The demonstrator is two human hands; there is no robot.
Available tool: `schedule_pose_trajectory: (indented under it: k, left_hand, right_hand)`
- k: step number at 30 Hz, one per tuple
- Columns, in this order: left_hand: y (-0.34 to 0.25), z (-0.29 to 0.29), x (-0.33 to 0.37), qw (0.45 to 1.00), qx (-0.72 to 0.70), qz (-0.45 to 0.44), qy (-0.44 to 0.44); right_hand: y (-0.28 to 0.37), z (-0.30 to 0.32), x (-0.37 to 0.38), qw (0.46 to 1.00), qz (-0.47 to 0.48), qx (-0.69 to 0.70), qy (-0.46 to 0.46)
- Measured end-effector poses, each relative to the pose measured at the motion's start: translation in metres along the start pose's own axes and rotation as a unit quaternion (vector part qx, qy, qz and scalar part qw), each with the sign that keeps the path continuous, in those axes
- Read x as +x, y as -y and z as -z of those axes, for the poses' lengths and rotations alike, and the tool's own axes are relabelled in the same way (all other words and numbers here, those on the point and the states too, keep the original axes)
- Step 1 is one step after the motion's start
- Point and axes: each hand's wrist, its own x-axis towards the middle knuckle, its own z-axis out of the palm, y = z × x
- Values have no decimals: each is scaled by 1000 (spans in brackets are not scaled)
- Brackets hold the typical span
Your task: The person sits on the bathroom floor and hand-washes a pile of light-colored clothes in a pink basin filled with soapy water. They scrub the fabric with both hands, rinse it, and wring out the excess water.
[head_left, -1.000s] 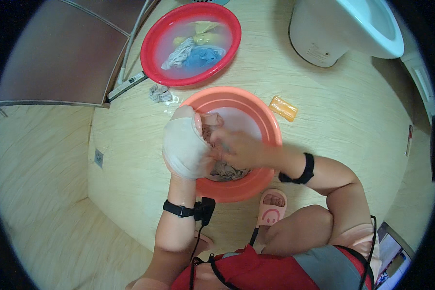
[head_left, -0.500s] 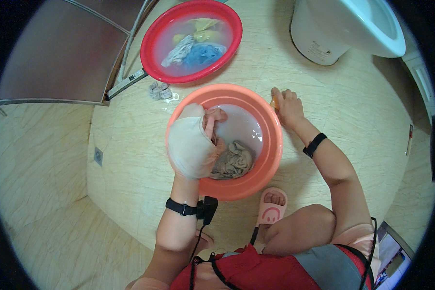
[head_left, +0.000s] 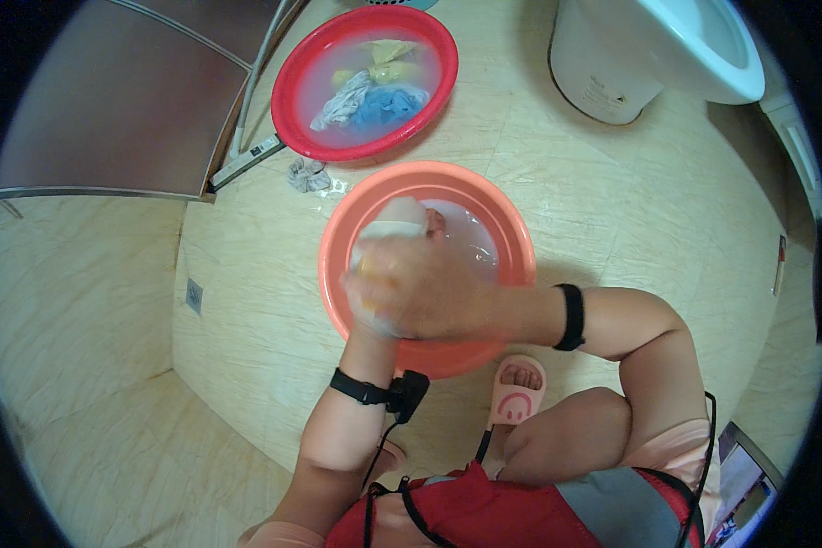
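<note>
Over the orange basin (head_left: 519, 228), my left hand (head_left: 436, 225) is closed on a white cloth (head_left: 395, 216), which is drawn over the back of the hand. My right hand (head_left: 429, 285) lies across the cloth and the left wrist, smeared by motion. Its fingers are wrapped round a yellow-orange bar of soap (head_left: 369, 274), only partly showing. Cloudy water (head_left: 470, 239) stands in the basin beneath both hands. The greyish garment in that water is hidden behind the right hand and forearm.
Beyond the orange basin, a red basin (head_left: 288, 123) holds blue, white and yellow cloths in cloudy water. A small grey cloth (head_left: 308, 174) lies on the wet floor between them. The white toilet (head_left: 603, 64) is at the far right, a brown cabinet (head_left: 110, 100) at far left.
My right hand has moved from the floor right of the basin, bringing the soap left onto the white cloth. The left hand stays over the basin; the greyish garment is now covered.
</note>
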Motion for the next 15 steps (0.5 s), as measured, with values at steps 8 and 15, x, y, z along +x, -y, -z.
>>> schedule_pose_trajectory:
  k: [8,15]
  left_hand:
    - [-12,0,-24,940,302,-151,53]
    - [-19,4,-11,997,35,-68,25]
  right_hand:
    - [-38,-5,9,994,-89,43,-40]
    - [-13,-20,3,994,94,-52,-36]
